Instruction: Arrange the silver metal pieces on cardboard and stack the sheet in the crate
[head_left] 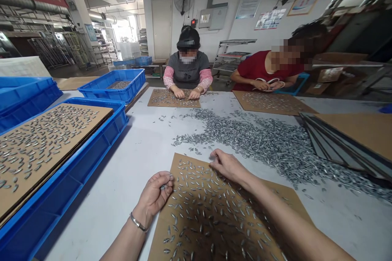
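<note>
A brown cardboard sheet point(173, 212) lies in front of me, its top dotted with small, silvery, leaf-shaped metal pieces point(200, 212) set apart from each other. At its left edge, my left hand point(157, 193) is closed, palm partly up, with a few of the metal pieces showing between its curled fingers. My right hand point(228, 166) is over the sheet's far edge, thumb and index finger drawn together; whatever may be between them is too small to see. Beyond that hand spreads a large heap of loose metal pieces point(275, 147).
At left, a blue tray point(118, 124) holds stacked cardboard sheets covered with pieces; another blue tray point(131, 83) stands behind. Two co-workers point(187, 67) sit across the white table point(122, 159), each at a cardboard sheet. Stacked boards point(355, 130) lie at right.
</note>
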Tool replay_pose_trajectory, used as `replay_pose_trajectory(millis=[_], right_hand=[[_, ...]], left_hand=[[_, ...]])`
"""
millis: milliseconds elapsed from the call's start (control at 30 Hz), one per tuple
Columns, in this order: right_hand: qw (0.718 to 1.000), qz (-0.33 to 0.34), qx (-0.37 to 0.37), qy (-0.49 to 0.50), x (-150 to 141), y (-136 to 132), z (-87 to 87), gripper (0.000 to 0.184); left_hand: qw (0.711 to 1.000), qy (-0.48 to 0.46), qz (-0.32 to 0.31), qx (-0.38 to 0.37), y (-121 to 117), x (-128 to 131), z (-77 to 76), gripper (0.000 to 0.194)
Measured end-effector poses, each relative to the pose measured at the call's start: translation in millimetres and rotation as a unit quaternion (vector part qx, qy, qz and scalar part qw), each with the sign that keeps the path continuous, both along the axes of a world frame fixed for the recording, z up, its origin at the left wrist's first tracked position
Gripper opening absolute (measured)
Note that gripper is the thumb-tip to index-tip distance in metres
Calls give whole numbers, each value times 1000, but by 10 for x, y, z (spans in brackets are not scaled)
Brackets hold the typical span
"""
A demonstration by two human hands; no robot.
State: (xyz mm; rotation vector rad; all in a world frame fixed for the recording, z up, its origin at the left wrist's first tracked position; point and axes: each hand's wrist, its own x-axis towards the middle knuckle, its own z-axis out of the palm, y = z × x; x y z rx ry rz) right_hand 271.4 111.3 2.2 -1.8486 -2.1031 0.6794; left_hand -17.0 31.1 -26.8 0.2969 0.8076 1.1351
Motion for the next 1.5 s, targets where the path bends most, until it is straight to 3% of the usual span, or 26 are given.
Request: replay_pose_trajectory(millis=[133, 233, 333, 500, 633, 733, 900, 1200, 1500], right_hand=[[992, 93, 22, 82, -402, -454, 177, 12], [972, 169, 80, 144, -740, -787, 146, 15], [964, 162, 129, 168, -899, -942, 41, 19], [970, 120, 112, 177, -898, -969, -45, 19], [973, 100, 70, 195, -854, -855, -52, 21], [980, 36, 23, 196, -707, -551, -45, 22], [995, -88, -6, 39, -443, 29, -84, 14], [997, -70, -35, -23, -504, 222, -318, 16], [999, 5, -35, -35, -397, 294, -143, 8]], left_hand=[[1000, -13, -24, 14, -75, 77, 22, 24], [998, -14, -48, 24, -139, 151, 40, 33], [998, -3, -60, 36, -192, 206, 49, 39], [997, 15, -64, 44, -235, 258, 47, 42], [998, 22, -55, 35, -222, 263, 23, 40], [999, 26, -27, 19, -167, 208, -15, 36], [999, 28, 14, -10, -63, 91, -60, 26], [999, 16, -12, -35, -89, 138, -40, 21], [999, 12, -13, -33, -87, 126, 6, 22]])
